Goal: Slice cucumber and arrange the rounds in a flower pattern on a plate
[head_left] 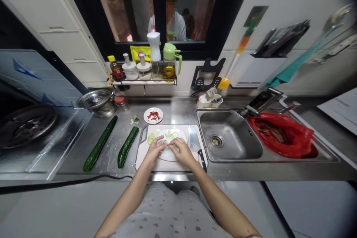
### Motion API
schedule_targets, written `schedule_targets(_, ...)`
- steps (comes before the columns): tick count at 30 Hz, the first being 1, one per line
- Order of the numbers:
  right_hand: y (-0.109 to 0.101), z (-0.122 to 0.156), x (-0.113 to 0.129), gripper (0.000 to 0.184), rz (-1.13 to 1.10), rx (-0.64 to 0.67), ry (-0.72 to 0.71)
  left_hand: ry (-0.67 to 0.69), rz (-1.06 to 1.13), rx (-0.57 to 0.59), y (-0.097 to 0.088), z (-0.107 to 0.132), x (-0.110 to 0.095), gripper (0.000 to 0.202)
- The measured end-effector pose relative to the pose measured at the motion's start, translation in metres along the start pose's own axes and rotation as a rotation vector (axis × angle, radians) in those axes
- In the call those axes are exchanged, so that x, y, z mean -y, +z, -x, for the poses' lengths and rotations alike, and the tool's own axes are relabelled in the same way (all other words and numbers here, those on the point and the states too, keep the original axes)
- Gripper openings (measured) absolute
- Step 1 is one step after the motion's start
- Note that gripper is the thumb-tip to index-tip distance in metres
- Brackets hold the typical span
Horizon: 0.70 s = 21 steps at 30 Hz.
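My left hand (pixel 154 149) and my right hand (pixel 180 150) meet over a white plate (pixel 168 154) that rests on a white cutting board (pixel 142 154). Both hands pinch thin cucumber slices (pixel 171 134) at the plate's middle. More slices (pixel 150 138) lie on the board at the plate's left. A cleaver (pixel 193 139) lies flat on the board's right side, beside my right hand. Two whole cucumbers lie on the steel counter to the left, a long one (pixel 100 143) and a shorter one (pixel 127 146).
A small dish of chopped red chilli (pixel 153 115) and cucumber ends (pixel 134 121) lie behind the board. The sink (pixel 230 141) is at the right, with a red bag (pixel 281 134) beyond it. Condiment bottles (pixel 156 63) stand on a shelf. A steel pot (pixel 96 101) sits at left.
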State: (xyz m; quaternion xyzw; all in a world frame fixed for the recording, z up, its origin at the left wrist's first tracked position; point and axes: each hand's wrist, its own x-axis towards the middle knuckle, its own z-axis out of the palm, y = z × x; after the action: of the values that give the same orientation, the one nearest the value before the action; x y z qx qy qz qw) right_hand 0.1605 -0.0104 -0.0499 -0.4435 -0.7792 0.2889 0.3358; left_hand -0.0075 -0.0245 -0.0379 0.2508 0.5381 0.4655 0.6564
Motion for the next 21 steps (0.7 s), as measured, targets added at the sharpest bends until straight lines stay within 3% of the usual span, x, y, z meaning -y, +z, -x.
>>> schedule_targets(9, -0.006, 0.010, 0.004, 0.018, 0.112, 0.050, -0.023, 0.004, 0.014, 0.021, 0.007, 0.001, 0.006, 0.076)
schedule_targets(14, -0.007, 0.013, 0.003, 0.017, 0.168, 0.092, 0.005, 0.050, 0.016, 0.021, 0.010, -0.003, 0.016, 0.065)
schedule_targets(21, -0.002, 0.011, -0.001, 0.017, 0.158, 0.130, 0.050, 0.101, 0.016, 0.063, 0.006, -0.009, 0.022, 0.059)
